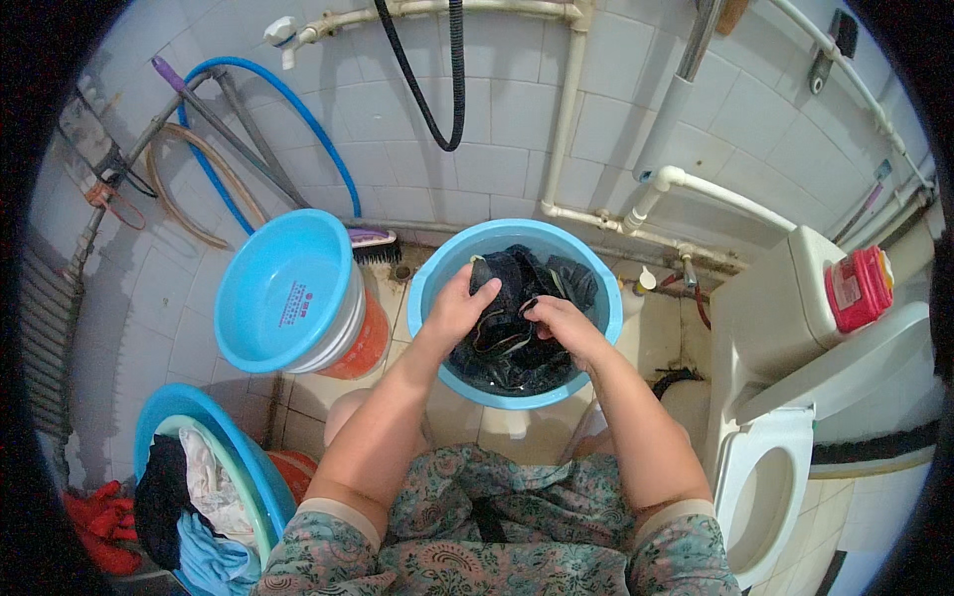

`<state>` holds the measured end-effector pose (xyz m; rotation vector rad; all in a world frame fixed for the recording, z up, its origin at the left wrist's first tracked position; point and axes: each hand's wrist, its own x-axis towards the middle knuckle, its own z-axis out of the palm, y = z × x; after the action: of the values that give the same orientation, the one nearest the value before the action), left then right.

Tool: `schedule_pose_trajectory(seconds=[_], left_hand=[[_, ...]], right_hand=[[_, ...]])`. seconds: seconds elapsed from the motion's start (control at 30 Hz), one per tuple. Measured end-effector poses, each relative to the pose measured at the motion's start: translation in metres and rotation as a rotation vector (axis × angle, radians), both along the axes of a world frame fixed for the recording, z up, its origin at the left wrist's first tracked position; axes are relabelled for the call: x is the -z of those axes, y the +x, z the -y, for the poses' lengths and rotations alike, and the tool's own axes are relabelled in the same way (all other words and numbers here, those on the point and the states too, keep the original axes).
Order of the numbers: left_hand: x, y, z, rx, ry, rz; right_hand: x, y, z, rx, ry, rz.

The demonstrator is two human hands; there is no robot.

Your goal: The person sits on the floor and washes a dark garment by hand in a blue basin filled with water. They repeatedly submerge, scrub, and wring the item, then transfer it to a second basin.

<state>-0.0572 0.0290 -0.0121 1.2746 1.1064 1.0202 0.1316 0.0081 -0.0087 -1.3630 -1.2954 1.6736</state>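
A light-blue basin point(419, 298) stands on the floor in front of me, with dark wet clothes point(517, 363) in it. Over the basin, my left hand point(460, 306) pinches a raised fold of a black garment point(500, 281) between thumb and fingers. My right hand point(564, 326) grips the same garment a little to the right, fingertips closed on the cloth. The garment shows thin pale edging along its seams. Its lower part merges with the other dark cloth, so its kind cannot be made out.
Left of the basin, an empty blue basin point(288, 288) rests on an orange-and-white bucket point(363, 338). Nearer, a blue tub point(263, 477) holds black, white and blue clothes. At right stands a toilet point(765, 497) with a red container point(857, 288) on its tank. A brush point(376, 248) lies by the wall.
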Motion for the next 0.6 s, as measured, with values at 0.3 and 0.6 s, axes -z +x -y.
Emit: schedule_pose_trajectory(seconds=[0.3,0.6], left_hand=[[-0.021,-0.004,0.011,-0.321,0.7,-0.752],[0.017,0.001,0.002,0.094,0.269,-0.398]], right_hand=[[0.001,-0.001,0.001,0.152,-0.248,-0.174],[0.016,-0.01,0.003,0.127,-0.007,-0.009]])
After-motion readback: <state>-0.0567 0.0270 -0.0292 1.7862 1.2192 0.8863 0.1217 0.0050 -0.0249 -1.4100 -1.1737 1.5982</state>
